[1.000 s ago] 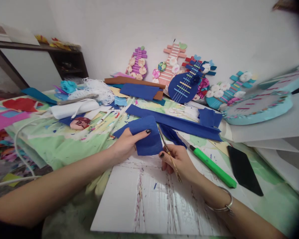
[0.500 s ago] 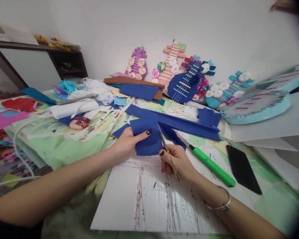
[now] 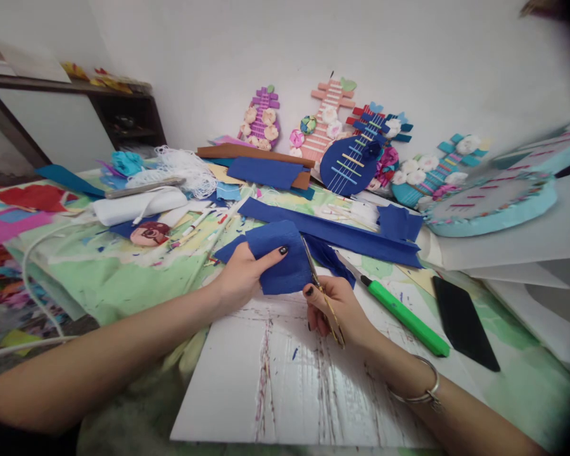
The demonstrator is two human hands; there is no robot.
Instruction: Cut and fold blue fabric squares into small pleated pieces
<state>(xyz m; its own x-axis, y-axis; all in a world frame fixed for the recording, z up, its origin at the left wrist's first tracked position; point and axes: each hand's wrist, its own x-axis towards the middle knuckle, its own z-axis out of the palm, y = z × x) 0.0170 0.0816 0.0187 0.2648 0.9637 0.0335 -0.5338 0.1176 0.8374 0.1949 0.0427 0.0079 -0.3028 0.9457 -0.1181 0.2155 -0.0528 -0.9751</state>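
My left hand (image 3: 244, 273) pinches a folded piece of dark blue crepe paper (image 3: 282, 259), thumb on top, holding it just above the white board (image 3: 285, 380). My right hand (image 3: 339, 310) is closed round small gold scissors (image 3: 319, 285), whose blades run up along the right edge of the blue piece. A silver bracelet (image 3: 420, 387) sits on my right wrist. Behind the paper lies a long dark blue strip (image 3: 342, 233).
A green-handled craft knife (image 3: 399, 313) and a black flat piece (image 3: 463, 323) lie to the right. Several decorated paper guitars (image 3: 349, 166) lean on the wall behind. A turquoise round craft (image 3: 494, 206) sits at far right. Paper scraps, white string (image 3: 185, 171) and a white cable (image 3: 33, 272) clutter the left.
The scissors have worked slightly further along the blue paper's right edge and my left hand has shifted the piece a little; otherwise the scene is the same.
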